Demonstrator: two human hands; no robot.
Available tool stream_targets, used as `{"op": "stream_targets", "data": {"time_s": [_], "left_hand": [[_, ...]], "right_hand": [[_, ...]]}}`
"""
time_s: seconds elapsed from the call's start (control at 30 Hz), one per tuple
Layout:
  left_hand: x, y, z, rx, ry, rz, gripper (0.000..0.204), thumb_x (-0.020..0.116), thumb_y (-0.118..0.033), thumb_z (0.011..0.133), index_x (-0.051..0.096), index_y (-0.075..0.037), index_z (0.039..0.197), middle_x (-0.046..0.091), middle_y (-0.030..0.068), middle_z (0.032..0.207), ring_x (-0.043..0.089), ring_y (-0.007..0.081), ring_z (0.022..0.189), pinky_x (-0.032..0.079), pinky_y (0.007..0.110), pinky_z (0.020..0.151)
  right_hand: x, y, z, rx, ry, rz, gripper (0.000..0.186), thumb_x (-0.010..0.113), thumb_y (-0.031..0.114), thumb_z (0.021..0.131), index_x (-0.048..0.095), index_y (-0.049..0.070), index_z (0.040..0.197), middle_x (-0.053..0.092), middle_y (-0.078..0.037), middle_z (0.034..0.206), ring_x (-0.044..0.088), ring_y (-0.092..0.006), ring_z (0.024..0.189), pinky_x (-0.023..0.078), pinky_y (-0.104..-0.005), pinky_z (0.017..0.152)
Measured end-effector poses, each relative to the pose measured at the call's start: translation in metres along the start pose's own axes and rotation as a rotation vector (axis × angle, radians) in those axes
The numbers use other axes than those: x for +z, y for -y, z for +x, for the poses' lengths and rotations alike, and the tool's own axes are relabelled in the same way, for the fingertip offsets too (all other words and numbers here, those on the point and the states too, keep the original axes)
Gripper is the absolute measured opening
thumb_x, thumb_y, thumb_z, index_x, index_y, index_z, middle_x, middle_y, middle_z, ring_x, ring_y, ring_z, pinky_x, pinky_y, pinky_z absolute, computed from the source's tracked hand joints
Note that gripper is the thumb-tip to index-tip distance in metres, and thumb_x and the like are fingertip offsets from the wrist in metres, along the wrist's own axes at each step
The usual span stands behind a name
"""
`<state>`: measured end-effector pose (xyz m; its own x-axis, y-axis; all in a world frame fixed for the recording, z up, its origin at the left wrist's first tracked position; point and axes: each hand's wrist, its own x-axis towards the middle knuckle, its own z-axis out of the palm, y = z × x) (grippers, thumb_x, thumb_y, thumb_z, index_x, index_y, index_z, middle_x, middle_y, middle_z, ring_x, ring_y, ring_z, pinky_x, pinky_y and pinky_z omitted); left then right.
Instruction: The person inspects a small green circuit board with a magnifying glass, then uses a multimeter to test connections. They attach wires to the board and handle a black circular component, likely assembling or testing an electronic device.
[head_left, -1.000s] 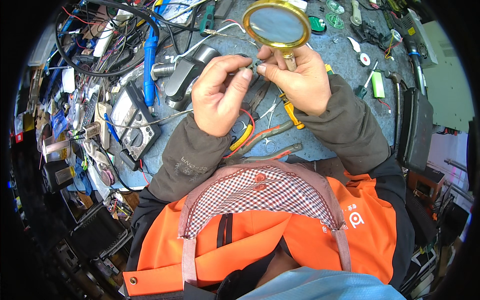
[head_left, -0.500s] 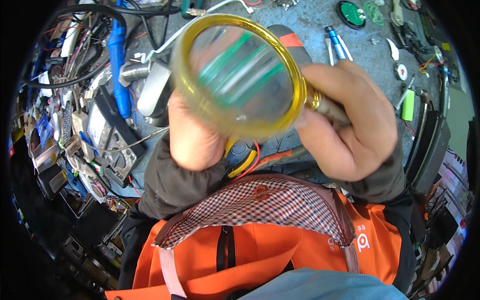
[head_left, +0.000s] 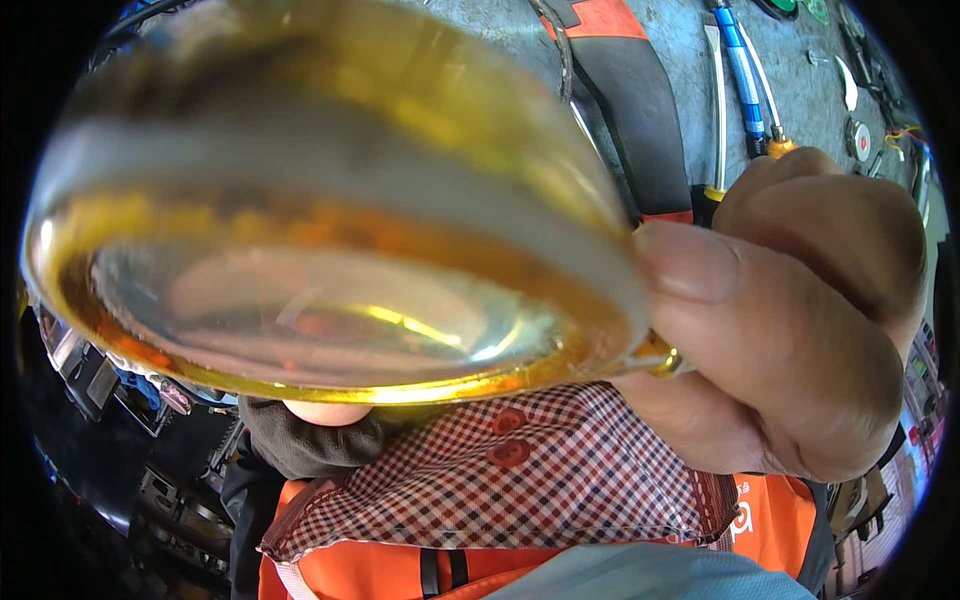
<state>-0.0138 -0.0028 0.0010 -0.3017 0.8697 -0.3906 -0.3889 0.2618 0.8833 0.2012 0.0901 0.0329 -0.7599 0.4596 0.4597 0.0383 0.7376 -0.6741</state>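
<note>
A gold-rimmed magnifying glass [head_left: 300, 385] fills most of the left and middle of the view, tilted and very close to the camera, partly blurred. My right hand [head_left: 785, 340] is closed round its handle at the right, fingers bent just beside the rim. Only a small patch of skin of my left hand [head_left: 328, 411] shows below the rim, above a dark cuff [head_left: 285, 440]. Its fingers, and anything in them, are hidden behind the glass. A checked apron [head_left: 560, 470] lies across my chest beneath both hands.
On the grey-blue bench [head_left: 680, 60] behind the glass lie a black-and-red tool [head_left: 630, 110], a blue driver [head_left: 748, 85], a thin metal driver [head_left: 715, 110] and small parts such as a round disc [head_left: 858, 142]. Dark clutter [head_left: 110, 400] sits at the left edge.
My right hand has raised the magnifier toward the camera and tilted it, so it covers much of the view. My left hand has become mostly hidden behind it.
</note>
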Motion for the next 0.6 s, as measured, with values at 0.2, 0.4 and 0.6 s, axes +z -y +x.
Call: {"op": "stream_targets", "data": {"time_s": [0.2,0.4,0.6], "left_hand": [[0.022,-0.006,-0.003,-0.018,-0.143,0.106,0.059,0.069,0.015,0.085,0.054,-0.001,0.139,0.070,0.0190,0.116,0.073,0.0270,0.097,0.067,0.040,0.080],[0.009,-0.003,0.011,-0.034,0.015,0.066,0.055,0.064,0.016,0.087,0.056,-0.001,0.138,0.071,0.0176,0.115,0.074,0.0262,0.095,0.067,0.038,0.079],[0.010,0.003,-0.002,-0.025,-0.102,0.033,0.054,0.065,0.015,0.088,0.056,-0.001,0.138,0.071,0.0175,0.115,0.074,0.0269,0.096,0.067,0.039,0.079]], "right_hand": [[-0.001,0.007,0.002,0.033,-0.012,-0.018,0.049,0.085,0.020,0.076,0.066,-0.006,0.114,0.059,-0.016,0.093,0.046,-0.0137,0.063,0.034,-0.0268,0.049],[-0.001,0.003,-0.008,0.033,-0.078,-0.053,0.049,0.085,0.021,0.075,0.068,-0.005,0.113,0.060,-0.016,0.094,0.046,-0.0139,0.062,0.033,-0.0271,0.049],[-0.002,0.006,-0.001,0.008,-0.038,0.004,0.049,0.085,0.020,0.074,0.068,-0.006,0.112,0.061,-0.015,0.093,0.045,-0.0131,0.062,0.032,-0.0264,0.048]]}}
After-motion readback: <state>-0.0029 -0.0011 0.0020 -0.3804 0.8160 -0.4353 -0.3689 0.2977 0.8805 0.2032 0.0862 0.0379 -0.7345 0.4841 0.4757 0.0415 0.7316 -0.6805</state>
